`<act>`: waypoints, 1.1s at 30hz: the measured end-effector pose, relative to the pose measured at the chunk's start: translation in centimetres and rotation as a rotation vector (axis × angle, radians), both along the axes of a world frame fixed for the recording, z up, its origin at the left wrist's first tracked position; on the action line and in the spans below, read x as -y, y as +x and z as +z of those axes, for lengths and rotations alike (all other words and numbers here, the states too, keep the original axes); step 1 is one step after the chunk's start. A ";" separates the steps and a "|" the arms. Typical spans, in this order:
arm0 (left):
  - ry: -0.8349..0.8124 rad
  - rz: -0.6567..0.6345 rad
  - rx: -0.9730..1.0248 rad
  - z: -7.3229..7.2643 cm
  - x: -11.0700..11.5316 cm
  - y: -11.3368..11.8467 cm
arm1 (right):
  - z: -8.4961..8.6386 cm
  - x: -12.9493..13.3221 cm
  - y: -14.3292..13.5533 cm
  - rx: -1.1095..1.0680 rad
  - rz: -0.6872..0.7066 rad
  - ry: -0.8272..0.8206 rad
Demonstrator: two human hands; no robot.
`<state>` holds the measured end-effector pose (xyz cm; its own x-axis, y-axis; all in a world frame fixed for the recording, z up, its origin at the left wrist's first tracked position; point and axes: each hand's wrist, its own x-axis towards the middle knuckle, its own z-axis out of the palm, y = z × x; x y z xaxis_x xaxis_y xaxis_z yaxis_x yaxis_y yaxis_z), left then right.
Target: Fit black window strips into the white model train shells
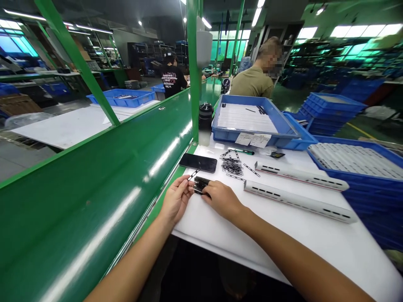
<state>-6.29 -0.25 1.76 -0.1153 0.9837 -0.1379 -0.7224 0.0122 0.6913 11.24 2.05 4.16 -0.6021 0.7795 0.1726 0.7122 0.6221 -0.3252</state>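
Observation:
Pinched in my left hand (177, 198) is a thin black strip with window-like cutouts (194, 173), slanting up to the right. My right hand (222, 198) is closed at several short black pieces (200, 183) on the white table; its fingertips touch them, and part of them is hidden. A pile of similar black strips (232, 166) lies just beyond, with a few loose ones around it. To the right rest two long white train-shaped shells (297, 201) with dark window slots and a red line. Behind my left hand lies a black smartphone (198, 162).
A blue tray (255, 135) with white parts stands at the back, beside a dark bottle (205, 119) and a green-handled cutter (242, 151). More white shells fill a blue crate (355, 157) at right. A green partition (119, 167) borders the left. Two people sit farther back.

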 end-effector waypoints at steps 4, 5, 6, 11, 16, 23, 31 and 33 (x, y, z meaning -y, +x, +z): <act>-0.018 0.048 -0.029 -0.1 0.0 0.1 | 0.2 0.1 0.4 -0.079 -0.029 -0.019; -0.021 0.065 -0.039 -0.1 0.0 0.1 | 0.5 0.2 0.7 -0.100 -0.028 -0.019; -0.025 0.084 -0.050 0.0 0.0 0.2 | 0.7 0.2 1.2 -0.120 -0.025 -0.020; -0.039 0.141 -0.133 0.5 0.2 1.0 | 2.8 1.0 5.2 -0.211 0.010 -0.071; 0.037 0.125 -0.368 1.7 0.0 3.4 | 4.2 1.7 10.3 -0.405 -0.027 -0.170; 0.056 -0.181 -0.596 3.9 -2.2 8.1 | 2.9 1.3 14.0 -0.613 -0.172 0.025; 0.126 -0.364 -0.637 1.8 -2.3 9.9 | 1.7 1.6 13.9 -0.626 -0.119 0.093; 0.143 -0.392 -0.666 1.3 -1.9 9.8 | 1.6 1.8 13.7 -0.599 -0.083 0.119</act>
<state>3.54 1.65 3.06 0.2301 0.9727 -0.0305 -0.1171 0.0588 0.9914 24.97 0.28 5.72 -0.3112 0.7745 0.5508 0.4748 0.6287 -0.6158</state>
